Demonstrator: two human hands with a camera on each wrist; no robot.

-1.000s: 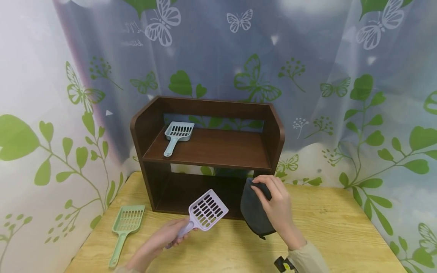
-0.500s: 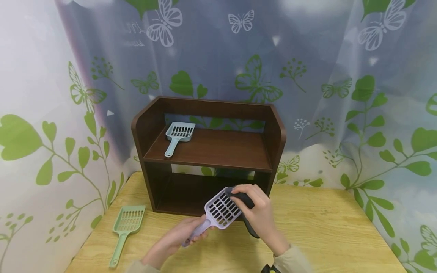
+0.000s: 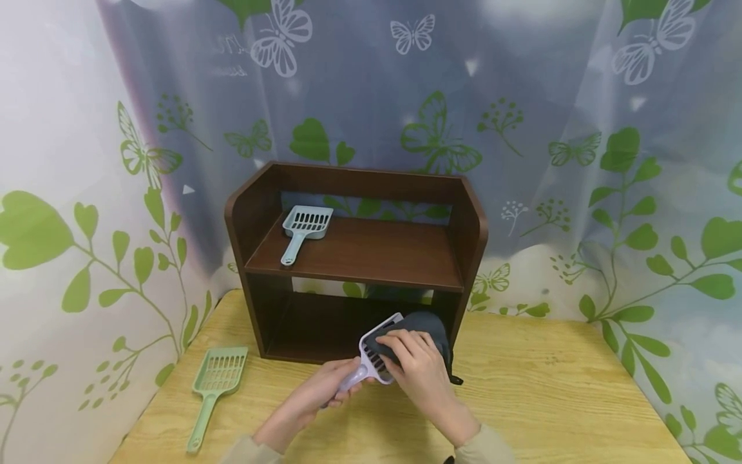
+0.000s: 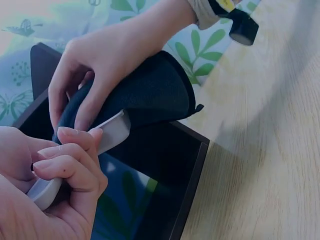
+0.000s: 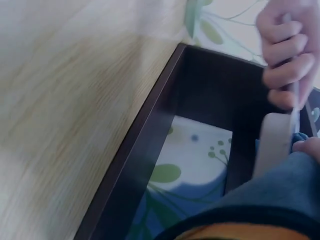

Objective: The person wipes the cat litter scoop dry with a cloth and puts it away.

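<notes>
My left hand grips the handle of a lilac litter scoop, its slotted head tilted up to the right. Between thumb and fingers, my right hand pinches a dark blue-grey cloth with black edging and a small tab. The cloth lies over the scoop's slots and covers much of the head. Seen from the left wrist, the scoop's pale side wall rests against the cloth. In the right wrist view, left-hand fingers curl round the handle.
Behind the hands stands a dark brown two-tier shelf. A pale blue litter scoop lies on its upper board at the left. On the wooden table, a green litter scoop lies to the left. Patterned curtain hangs behind.
My left hand has brought the lilac scoop to the right. My right hand has moved left with the cloth, from beside the scoop onto its slotted head, and down across it.
</notes>
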